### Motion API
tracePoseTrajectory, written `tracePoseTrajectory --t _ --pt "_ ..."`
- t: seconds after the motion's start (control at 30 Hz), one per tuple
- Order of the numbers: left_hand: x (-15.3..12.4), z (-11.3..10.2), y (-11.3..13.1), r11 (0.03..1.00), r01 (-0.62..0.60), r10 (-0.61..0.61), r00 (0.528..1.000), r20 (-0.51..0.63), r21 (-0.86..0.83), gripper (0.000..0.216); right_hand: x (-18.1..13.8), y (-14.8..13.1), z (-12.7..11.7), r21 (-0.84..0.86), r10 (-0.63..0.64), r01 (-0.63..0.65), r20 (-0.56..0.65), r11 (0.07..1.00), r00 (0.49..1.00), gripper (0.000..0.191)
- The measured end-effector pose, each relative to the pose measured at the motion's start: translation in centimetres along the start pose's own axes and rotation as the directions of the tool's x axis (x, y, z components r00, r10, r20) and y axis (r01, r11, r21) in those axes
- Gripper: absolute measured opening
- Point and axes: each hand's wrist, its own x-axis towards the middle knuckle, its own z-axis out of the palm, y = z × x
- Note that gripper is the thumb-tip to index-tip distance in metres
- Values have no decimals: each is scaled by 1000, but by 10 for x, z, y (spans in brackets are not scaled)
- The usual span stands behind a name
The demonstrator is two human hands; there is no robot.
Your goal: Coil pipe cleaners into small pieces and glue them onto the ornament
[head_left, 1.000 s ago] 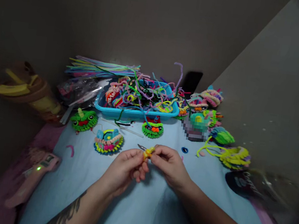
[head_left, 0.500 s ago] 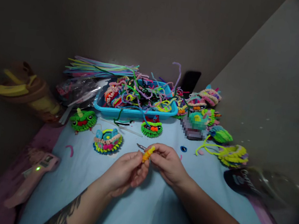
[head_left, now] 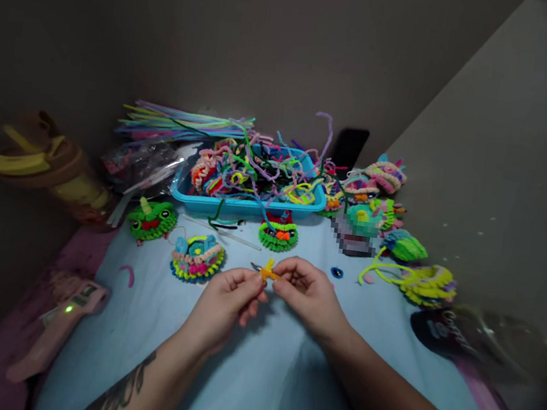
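Note:
Over the middle of the cloth, my two hands meet at a small yellow and orange pipe-cleaner piece (head_left: pixel 269 271). My left hand (head_left: pixel 231 300) pinches its left side between thumb and fingertips. The thumb and forefinger of my right hand (head_left: pixel 309 297) are closed on the orange end that points right. A short yellow tip stands up from the piece. Just left of it shows a pointed metal tool tip (head_left: pixel 256 266); the rest is hidden, and I cannot tell whether a hand holds it. A green fuzzy face (head_left: pixel 277 236) with an orange mouth lies beyond my hands.
A blue tray (head_left: pixel 247 211) of tangled pipe cleaners stands at the back. Fuzzy figures lie left, including a green one (head_left: pixel 153 221) and a multicoloured one (head_left: pixel 197 259). A yellow figure (head_left: pixel 427 284), a bottle (head_left: pixel 478 336) and a blue eye (head_left: pixel 337 272) are right. A pink device (head_left: pixel 60 328) lies left.
The piece has turned from upright to more sideways, its orange end now pointing right. My right hand has shifted its grip to that end, and my left fingers have moved slightly.

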Motion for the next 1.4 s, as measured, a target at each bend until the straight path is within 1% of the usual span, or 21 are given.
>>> tracePoseTrajectory --t 0.07,0.2,0.33,0.5,0.63,0.7,0.77,0.9,1.0,1.07,1.17,1.27,1.4 --pt "-1 1 1 999 11 -11 1000 6 -34 38 1 -2 -2 -4 -8 8 -1 1000 1000 24" --pt "-3 5 3 995 51 -46 997 67 -89 39 1 4 -4 70 10 -14 55 997 998 25" --pt "-6 7 6 983 122 -102 984 144 -134 36 0 12 -2 201 54 -74 103 977 993 26" --pt "-8 7 8 967 179 -144 971 189 -183 35 -1 13 2 336 119 -164 151 927 981 28" --pt "-9 6 6 954 246 -191 941 281 -173 37 -2 11 2 342 140 -217 236 914 961 34" --pt "-9 5 4 955 247 -193 938 288 -163 37 -3 10 1 322 133 -209 242 923 961 32" --pt "-8 5 2 966 213 -171 951 256 -146 37 -2 9 1 304 137 -201 219 931 966 29" --pt "-6 5 1 987 92 -68 981 180 -129 47 1 9 2 336 155 -199 153 921 976 26" --pt "-5 6 3 998 -51 52 998 44 -34 50 2 11 3 353 146 -172 99 920 984 26" --pt "-5 8 4 988 -140 143 988 -54 65 45 1 13 5 320 131 -142 56 937 990 26" --pt "-5 10 4 965 -204 231 958 -168 164 35 -2 15 8 227 106 -109 26 968 994 24" --pt "-6 10 4 965 -211 242 946 -216 158 28 -5 13 10 152 88 -92 34 984 996 27" --pt "-3 5 6 987 -159 158 969 -189 5 34 -6 5 8 121 33 -36 27 992 999 33"
